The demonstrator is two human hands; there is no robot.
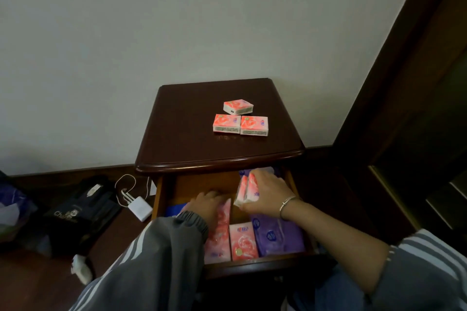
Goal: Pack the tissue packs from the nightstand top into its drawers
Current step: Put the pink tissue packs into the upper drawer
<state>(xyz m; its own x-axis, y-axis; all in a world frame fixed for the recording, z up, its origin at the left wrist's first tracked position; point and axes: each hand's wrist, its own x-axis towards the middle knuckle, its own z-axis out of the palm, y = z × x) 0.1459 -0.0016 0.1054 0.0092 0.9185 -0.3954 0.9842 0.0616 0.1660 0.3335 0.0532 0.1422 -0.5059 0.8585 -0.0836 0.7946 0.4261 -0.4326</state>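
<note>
Nightstand top (182,134): three tissue packs (226,123) wait here, two side by side with the third just behind them, all within easy reach above the drawer.
Drawer (202,183): the top one is pulled well out, so the packs can be set in from above.
Right hand (265,194): it pinches two pink packs (246,192) together, standing on edge, over the right middle of the drawer. Held upright like this, they probably slot in as a row and take less room.
Left hand (206,203): it reaches into the drawer and lies over the far end of a long pink pack (219,235), likely steadying it or pushing it aside. Whether the fingers grip or only press is hidden.
Already stowed: a smaller pink pack (243,242) and purple packs (278,235) fill the front right part of the drawer, packed close against each other.
Free room: bare wood shows at the back left of the drawer, a sensible place for what remains.
Progress: partway by the look of it, with three packs on top and two in hand.
Nearby: a white charger (139,208) and a dark bag (83,207) lie on the floor to the left.
</note>
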